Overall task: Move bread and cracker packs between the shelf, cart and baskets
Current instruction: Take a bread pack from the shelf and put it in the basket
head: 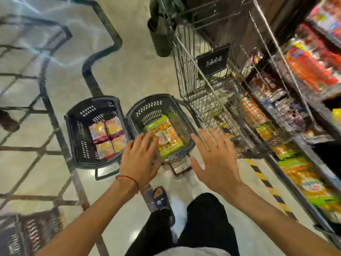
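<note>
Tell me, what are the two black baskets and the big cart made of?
The left basket and the right basket look like matte black plastic: their walls are smooth and moulded, with rows of cut slots. The cart looks like metal: thin grey wires cross in a grid and shine dully. The picture is blurry, so the finish is partly a guess.

The pale glossy floor [132,74] is carrying two dark plastic baskets sitting just beside each other, the left basket [77,130] and the right basket [147,108]. A wire cart [188,61] is standing to their right, close against the shelf [302,143], whose lower tiers are holding rows of orange and green packs [310,183]. A yellow-and-black striped strip [263,180] is running along the floor at the shelf's foot, and a dark bin [160,39] is standing beyond the cart
</note>
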The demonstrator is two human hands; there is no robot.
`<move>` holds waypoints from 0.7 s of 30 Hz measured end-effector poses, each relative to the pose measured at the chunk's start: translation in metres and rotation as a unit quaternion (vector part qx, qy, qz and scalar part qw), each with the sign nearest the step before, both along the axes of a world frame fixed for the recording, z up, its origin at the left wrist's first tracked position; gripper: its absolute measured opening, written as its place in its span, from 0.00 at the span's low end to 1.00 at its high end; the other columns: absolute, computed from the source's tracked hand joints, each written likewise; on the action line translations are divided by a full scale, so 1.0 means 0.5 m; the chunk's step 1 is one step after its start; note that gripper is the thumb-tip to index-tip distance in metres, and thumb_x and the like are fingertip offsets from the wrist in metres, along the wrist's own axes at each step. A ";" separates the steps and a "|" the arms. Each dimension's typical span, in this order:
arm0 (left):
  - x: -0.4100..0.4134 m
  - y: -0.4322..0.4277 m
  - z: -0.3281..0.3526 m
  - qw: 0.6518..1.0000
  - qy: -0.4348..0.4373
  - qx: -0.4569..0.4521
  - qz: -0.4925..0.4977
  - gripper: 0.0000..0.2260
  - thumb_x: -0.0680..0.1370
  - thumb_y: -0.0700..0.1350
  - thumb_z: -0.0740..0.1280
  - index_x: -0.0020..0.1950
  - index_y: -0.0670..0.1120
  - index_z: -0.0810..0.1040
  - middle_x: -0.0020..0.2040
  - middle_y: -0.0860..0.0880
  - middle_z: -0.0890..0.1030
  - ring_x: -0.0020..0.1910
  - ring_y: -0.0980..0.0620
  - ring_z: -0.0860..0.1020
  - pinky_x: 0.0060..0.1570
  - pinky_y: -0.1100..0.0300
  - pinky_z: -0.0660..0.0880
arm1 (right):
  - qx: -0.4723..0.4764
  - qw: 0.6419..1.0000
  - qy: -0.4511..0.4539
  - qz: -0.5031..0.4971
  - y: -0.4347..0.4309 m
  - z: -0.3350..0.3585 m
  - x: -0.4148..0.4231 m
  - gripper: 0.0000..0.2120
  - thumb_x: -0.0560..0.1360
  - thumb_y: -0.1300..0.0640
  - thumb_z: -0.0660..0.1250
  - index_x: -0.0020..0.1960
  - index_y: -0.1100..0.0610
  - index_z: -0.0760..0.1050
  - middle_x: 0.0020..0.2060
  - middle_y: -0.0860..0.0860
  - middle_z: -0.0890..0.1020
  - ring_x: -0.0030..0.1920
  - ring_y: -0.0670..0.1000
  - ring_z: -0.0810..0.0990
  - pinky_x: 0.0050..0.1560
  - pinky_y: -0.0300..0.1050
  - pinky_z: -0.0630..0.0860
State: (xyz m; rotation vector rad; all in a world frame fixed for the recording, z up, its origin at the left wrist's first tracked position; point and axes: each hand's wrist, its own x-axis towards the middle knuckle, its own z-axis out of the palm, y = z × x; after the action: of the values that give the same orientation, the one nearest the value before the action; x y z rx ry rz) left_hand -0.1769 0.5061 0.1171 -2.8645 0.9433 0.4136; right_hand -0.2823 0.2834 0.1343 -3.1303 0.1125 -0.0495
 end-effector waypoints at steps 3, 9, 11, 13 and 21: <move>0.065 0.006 -0.037 1.000 0.015 0.004 0.008 0.32 0.80 0.63 0.61 0.80 0.49 0.62 0.80 0.44 0.64 0.77 0.40 0.64 0.72 0.41 0.66 | -0.015 0.999 0.038 0.016 0.002 -0.039 0.074 0.31 0.82 0.39 0.56 0.80 0.53 0.68 0.76 0.55 0.72 0.77 0.61 0.67 0.78 0.62 0.62; 0.189 -0.025 -0.140 0.999 0.020 0.032 0.036 0.33 0.81 0.63 0.58 0.82 0.49 0.60 0.80 0.43 0.63 0.77 0.40 0.64 0.70 0.41 0.66 | -0.003 0.995 0.070 0.068 -0.045 -0.156 0.244 0.32 0.82 0.40 0.59 0.82 0.53 0.64 0.78 0.55 0.70 0.78 0.61 0.65 0.79 0.62 0.59; 0.227 -0.040 -0.189 0.998 0.022 0.042 0.044 0.34 0.81 0.63 0.57 0.82 0.49 0.57 0.81 0.43 0.61 0.78 0.40 0.62 0.72 0.41 0.64 | -0.002 0.992 0.092 0.083 -0.061 -0.213 0.299 0.32 0.81 0.41 0.59 0.81 0.54 0.64 0.78 0.56 0.71 0.78 0.61 0.65 0.79 0.63 0.60; 0.261 -0.055 -0.259 0.997 0.031 0.041 0.050 0.34 0.82 0.64 0.53 0.84 0.50 0.51 0.83 0.45 0.55 0.80 0.41 0.56 0.75 0.43 0.58 | -0.004 0.991 0.106 0.083 -0.073 -0.285 0.349 0.33 0.80 0.41 0.60 0.81 0.54 0.64 0.77 0.57 0.71 0.78 0.62 0.66 0.78 0.63 0.60; 0.361 -0.114 -0.613 0.984 0.091 -0.004 0.153 0.32 0.81 0.61 0.56 0.83 0.51 0.54 0.83 0.47 0.56 0.80 0.42 0.56 0.74 0.41 0.61 | 0.066 0.990 0.107 0.058 -0.073 -0.654 0.457 0.35 0.76 0.42 0.65 0.79 0.55 0.68 0.75 0.53 0.73 0.77 0.60 0.68 0.77 0.60 0.63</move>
State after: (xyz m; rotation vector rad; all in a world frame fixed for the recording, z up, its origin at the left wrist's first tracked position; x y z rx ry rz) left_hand 0.0035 0.4492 -0.1895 -3.0261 0.5228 0.7094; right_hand -0.0537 0.2471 -0.1927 -2.9935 -0.0640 0.2815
